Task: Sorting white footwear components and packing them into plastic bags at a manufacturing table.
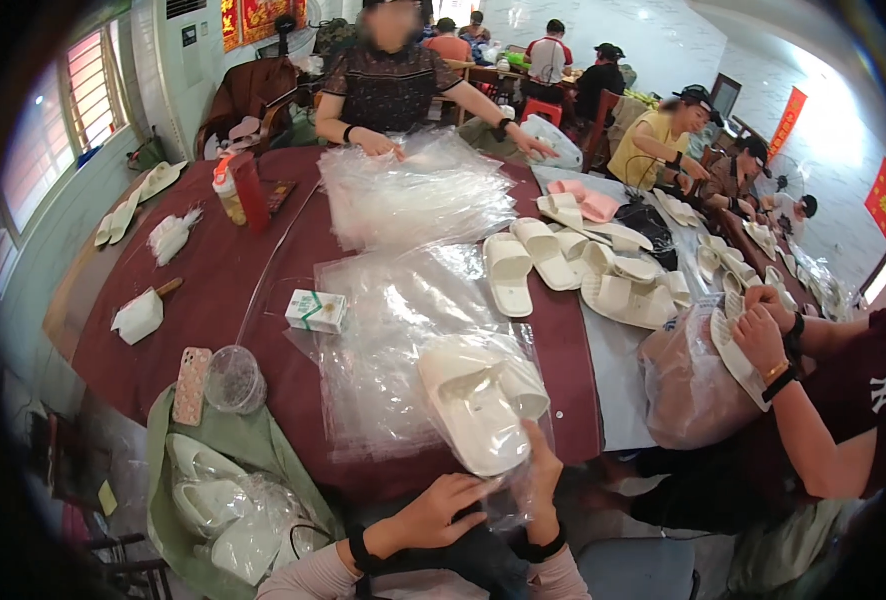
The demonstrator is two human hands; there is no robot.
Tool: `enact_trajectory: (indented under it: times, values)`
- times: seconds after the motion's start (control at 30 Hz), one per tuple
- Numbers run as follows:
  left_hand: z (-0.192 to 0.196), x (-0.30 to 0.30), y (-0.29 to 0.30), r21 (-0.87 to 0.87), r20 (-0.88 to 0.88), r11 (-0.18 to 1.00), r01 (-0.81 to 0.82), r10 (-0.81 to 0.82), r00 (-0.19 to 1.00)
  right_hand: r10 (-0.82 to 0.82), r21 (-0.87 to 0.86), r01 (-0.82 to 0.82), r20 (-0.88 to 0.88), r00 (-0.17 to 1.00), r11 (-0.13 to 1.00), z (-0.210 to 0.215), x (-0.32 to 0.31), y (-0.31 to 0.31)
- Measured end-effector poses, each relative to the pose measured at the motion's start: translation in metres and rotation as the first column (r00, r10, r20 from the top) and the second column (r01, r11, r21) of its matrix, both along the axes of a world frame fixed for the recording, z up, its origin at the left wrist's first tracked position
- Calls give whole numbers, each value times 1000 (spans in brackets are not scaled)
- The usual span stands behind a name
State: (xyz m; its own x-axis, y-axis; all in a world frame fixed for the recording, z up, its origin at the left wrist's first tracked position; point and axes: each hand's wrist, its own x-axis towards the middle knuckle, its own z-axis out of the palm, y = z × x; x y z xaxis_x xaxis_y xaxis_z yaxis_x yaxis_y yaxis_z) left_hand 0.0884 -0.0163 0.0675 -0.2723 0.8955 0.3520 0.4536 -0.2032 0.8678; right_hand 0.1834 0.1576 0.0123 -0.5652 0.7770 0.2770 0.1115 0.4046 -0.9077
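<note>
A pair of cream-white slide slippers [478, 405] lies inside a clear plastic bag at the table's near edge, over a spread of flat clear bags [373, 400]. My right hand [541, 480] is closed on the bag's near right side, close to a slipper's end. At the loose plastic below the slippers, my left hand [441, 512] has its fingers bent and pinched on the bag. Part of the right fingers is hidden behind the plastic.
A green sack [233, 440] of bagged slippers stands at lower left. On the maroon-covered table are a white-green box [316, 311], a round clear tub [235, 380], a phone [192, 386] and loose slippers [553, 255]. Co-workers handle bags [413, 190] opposite and a slipper [733, 345] at right.
</note>
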Motion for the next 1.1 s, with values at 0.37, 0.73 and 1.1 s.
enact_trajectory:
  times: [0.37,0.73,1.1]
  values:
    - [9,-17,-87,-150,-601,801,-579,391,697,213,133,-175,-381,900,976,22,-6,9]
    - [-21,-59,-274,19,-870,-196,-980,479,-113,327,57,-330,-359,874,942,-50,-15,-12]
    - [-2,0,-187,-202,770,903,-378,385,508,697,576,-498,-184,693,648,32,-53,-87]
